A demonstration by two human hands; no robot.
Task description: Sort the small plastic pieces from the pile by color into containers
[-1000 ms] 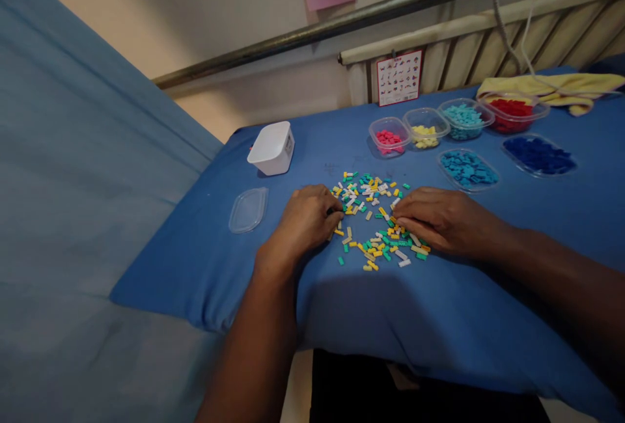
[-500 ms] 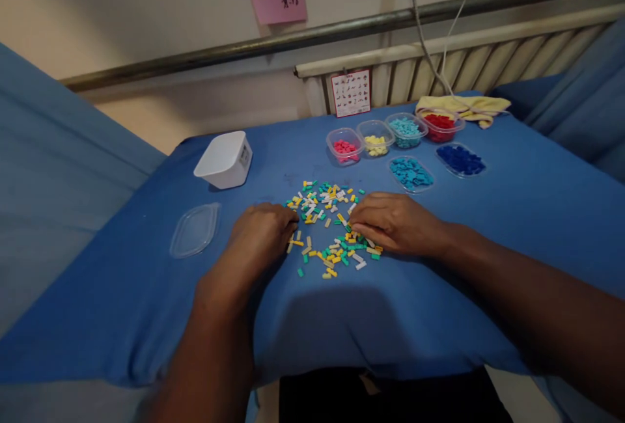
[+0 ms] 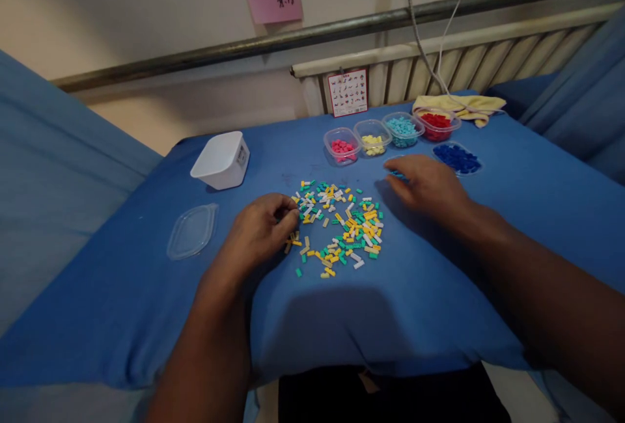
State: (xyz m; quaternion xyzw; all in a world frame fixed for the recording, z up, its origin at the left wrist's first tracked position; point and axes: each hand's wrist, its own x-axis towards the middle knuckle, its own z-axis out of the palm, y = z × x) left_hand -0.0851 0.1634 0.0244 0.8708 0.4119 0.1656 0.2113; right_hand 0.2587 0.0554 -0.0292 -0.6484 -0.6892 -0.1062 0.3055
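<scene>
Small toy building bricks (image 3: pixel 364 228) in yellow, white, green, tan and teal lie scattered in a loose ring on the blue cloth. At the left edge of this spread is my left hand (image 3: pixel 261 224), thumb and forefinger closed together by the bricks; whatever is between the tips is hidden. My right hand (image 3: pixel 430 185) hovers over the shallow tray of teal bricks (image 3: pixel 399 176), covering most of it. Its thumb and fingers point left with a gap between them, and nothing held shows.
Clear tubs hold pink (image 3: pixel 343 150), yellow (image 3: pixel 373 144), light-blue (image 3: pixel 402 130) and red bricks (image 3: pixel 436 125). Dark-blue bricks (image 3: pixel 458 159) fill a shallow tray. A white box (image 3: pixel 219 161) and clear lid (image 3: pixel 193 231) sit left; a yellow cloth (image 3: pixel 459 107) and picture card (image 3: pixel 348 92) stand behind.
My right hand has left the scattered bricks and moved right and away from me, over the teal bricks. My left hand stays at the pile's left edge, its thumb now showing against the forefinger.
</scene>
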